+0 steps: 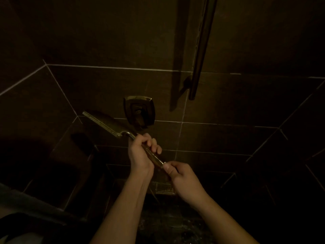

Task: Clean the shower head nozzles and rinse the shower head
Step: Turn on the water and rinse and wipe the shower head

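Dimly lit all round, and holding a handheld shower head [107, 124] out in front of a dark tiled wall [105, 85], flat rectangular head tilted up toward the left, handle slanting down toward the right. Gripping the upper handle with the left hand [140, 154], fingers curled fully round it just below the neck. Pinching the lower end of the handle with the right hand [182, 176], thumb and fingers closed on it; whether a hose joins there, too dark to tell. Keeping the head's near edge just short of the square valve plate [139, 111] on the wall behind, though the exact gap is hard to judge. Leaving open room to the right, below the vertical slide bar [200, 55], and more to the left before the corner grout lines. Hovering above a small metal drain cover [165, 188] between the forearms. Showing a dark ledge edge [26, 199] at lower left.
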